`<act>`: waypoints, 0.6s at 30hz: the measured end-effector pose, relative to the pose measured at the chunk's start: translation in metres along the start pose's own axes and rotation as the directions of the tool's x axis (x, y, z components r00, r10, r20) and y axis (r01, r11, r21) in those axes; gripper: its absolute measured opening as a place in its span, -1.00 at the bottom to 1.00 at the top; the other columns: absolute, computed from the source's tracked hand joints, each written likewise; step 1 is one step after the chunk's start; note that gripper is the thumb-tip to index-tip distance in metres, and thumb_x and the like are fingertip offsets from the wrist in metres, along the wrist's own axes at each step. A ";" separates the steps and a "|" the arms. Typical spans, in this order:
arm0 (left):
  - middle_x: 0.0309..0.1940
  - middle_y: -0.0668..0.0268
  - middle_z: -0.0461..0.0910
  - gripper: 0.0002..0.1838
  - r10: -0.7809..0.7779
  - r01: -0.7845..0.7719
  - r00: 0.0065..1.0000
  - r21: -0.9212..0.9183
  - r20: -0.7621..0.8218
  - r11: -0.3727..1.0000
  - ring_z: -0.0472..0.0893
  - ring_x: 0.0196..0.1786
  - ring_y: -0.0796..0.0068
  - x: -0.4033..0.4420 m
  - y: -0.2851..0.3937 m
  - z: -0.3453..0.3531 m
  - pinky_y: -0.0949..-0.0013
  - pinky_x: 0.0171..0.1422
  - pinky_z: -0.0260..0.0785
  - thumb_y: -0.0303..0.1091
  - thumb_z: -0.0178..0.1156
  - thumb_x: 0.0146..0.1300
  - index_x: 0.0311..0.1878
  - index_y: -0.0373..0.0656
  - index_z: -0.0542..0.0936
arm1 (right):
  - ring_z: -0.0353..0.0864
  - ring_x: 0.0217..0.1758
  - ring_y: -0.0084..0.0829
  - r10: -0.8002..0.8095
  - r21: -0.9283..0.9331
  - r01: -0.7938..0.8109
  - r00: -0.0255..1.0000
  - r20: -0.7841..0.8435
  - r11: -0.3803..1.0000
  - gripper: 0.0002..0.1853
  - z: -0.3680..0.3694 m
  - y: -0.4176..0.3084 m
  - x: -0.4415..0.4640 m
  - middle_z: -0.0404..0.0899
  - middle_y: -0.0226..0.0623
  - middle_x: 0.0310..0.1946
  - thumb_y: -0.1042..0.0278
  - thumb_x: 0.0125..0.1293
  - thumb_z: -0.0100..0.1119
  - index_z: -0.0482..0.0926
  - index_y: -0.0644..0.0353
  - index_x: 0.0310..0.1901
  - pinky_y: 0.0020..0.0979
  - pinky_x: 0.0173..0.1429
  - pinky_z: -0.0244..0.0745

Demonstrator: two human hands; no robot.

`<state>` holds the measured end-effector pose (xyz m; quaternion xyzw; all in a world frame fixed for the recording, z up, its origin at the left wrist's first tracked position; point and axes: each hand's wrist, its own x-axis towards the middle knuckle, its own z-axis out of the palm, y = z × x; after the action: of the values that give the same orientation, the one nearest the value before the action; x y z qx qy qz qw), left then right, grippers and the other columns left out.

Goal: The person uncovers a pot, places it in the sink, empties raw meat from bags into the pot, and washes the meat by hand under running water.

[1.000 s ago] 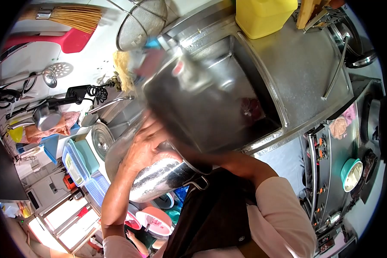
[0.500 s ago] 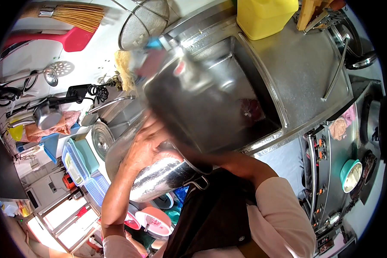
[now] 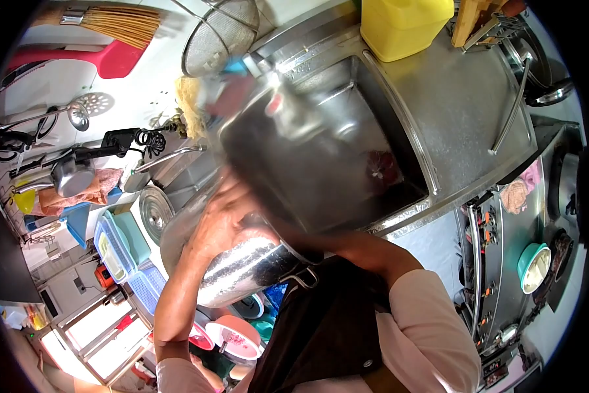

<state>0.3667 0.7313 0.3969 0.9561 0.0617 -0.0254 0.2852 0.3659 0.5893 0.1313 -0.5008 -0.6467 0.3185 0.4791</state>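
A large shiny metal pot (image 3: 242, 268) lies tilted on its side at the near left of the steel sink (image 3: 409, 124), a looped handle on its wall. My left hand (image 3: 225, 216) is at the pot's rim, thumb and fingers curled around the edge; the fingertips are smeared. My right forearm (image 3: 373, 255) reaches across in front of me to the pot's mouth. A dark blur covers my right hand, so its fingers and anything in them cannot be made out. Something dark red (image 3: 381, 167) shows in the sink basin, its kind unclear.
A yellow plastic jug (image 3: 402, 29) stands behind the sink on the steel drainboard (image 3: 464, 111). A wire strainer (image 3: 219, 39), a bamboo brush (image 3: 117, 25) and a ladle (image 3: 78, 116) line the wall side. A stove (image 3: 497, 262) is at right; a pink basin (image 3: 235, 334) sits below left.
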 end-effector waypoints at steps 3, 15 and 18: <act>-0.28 0.32 0.57 -0.35 0.005 -0.005 1.000 0.009 0.010 1.000 0.60 0.02 0.18 0.001 0.001 -0.002 -0.27 0.66 0.07 0.19 0.56 -0.31 -0.31 -0.17 0.61 | 0.03 0.62 0.30 -0.016 0.022 0.016 0.999 -0.030 1.000 -0.10 -0.001 -0.001 0.000 0.05 0.23 0.58 -0.02 0.36 0.21 0.08 0.22 0.60 0.23 0.65 -0.08; -0.36 0.32 0.59 -0.26 0.122 -0.125 0.989 -0.022 -0.086 0.992 0.62 -0.08 0.18 -0.048 -0.013 -0.019 -0.44 0.58 0.10 0.34 0.49 -0.44 -0.40 -0.17 0.60 | -0.18 0.69 0.26 0.136 -0.025 -0.134 0.979 0.154 0.991 0.01 0.015 -0.008 0.006 -0.09 0.11 0.65 0.01 0.23 0.30 0.02 0.05 0.65 0.19 0.68 -0.17; -0.38 0.31 0.58 -0.23 0.136 -0.139 0.983 -0.018 -0.124 0.990 0.62 -0.11 0.18 -0.068 -0.014 -0.020 -0.46 0.57 0.10 0.40 0.46 -0.44 -0.42 -0.17 0.58 | -0.19 0.67 0.25 0.063 0.041 -0.071 0.981 0.185 0.997 -0.01 0.025 -0.018 0.018 -0.10 0.10 0.64 -0.01 0.22 0.30 0.05 0.03 0.63 0.17 0.66 -0.21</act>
<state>0.2977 0.7466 0.4122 0.9540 0.0132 0.0538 0.2947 0.3354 0.6023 0.1445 -0.4793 -0.6630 0.3945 0.4185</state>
